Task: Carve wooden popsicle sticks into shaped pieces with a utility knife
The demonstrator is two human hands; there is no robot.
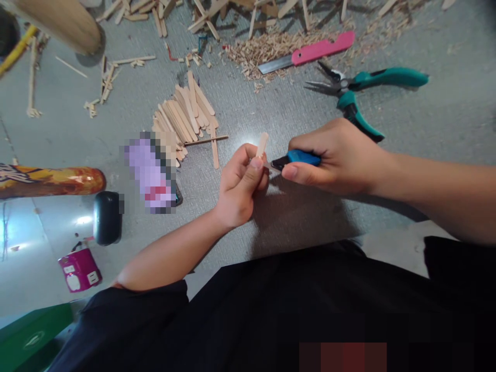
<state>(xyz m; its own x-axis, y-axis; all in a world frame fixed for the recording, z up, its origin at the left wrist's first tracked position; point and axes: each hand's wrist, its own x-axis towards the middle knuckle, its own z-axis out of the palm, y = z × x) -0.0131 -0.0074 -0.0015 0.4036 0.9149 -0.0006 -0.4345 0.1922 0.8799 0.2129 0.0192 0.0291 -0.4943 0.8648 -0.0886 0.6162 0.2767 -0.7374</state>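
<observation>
My left hand point(245, 181) pinches a pale wooden craft stick point(263, 143) between thumb and fingers, with its rounded end pointing up and its lower part hidden by the fingers. My right hand point(329, 157) is wrapped round a blue and black utility knife point(302, 157). Its grey blade reaches to the stick at my left fingertips; whether it touches the wood is hard to see. To the left of my left hand lies a loose pile of craft sticks point(178, 118).
Beyond my hands lie teal-handled pliers point(372, 80), a pink cutter point(323, 49) and a heap of wood chips point(259, 49). A blurred-out phone point(151, 173), black case point(107, 217), orange snack tube point(58, 181) and magenta device point(80, 269) are at left. Stick frames point(209, 18) line the far side.
</observation>
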